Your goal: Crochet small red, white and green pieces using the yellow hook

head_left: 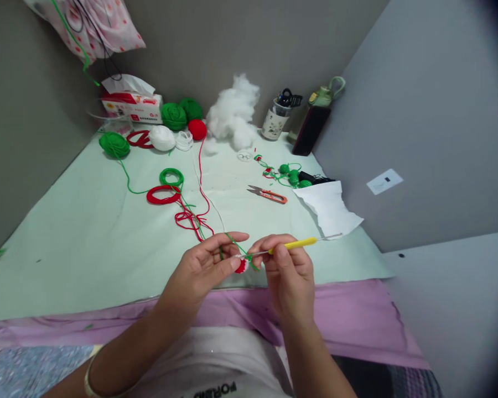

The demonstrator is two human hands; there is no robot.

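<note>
Between the thumb and fingers of my left hand (205, 264) is a small red and white crochet piece (241, 266). A strand of green yarn (234, 241) passes by my raised left index finger to the piece. My right hand (288, 271) grips a crochet hook (294, 244) by its yellow handle. The hook's thin metal tip reaches left to the edge of the piece, where green yarn gathers; whether it is through a stitch I cannot tell. Both hands are close together above the table's front edge.
Orange-handled thread snips (269, 194) and white paper (332, 209) lie beyond my right hand. Loose red yarn (188, 217) lies ahead on the left. Farther back are a green yarn ball (114, 144), white stuffing (234, 110), a cup (275, 122) and a phone (311, 131).
</note>
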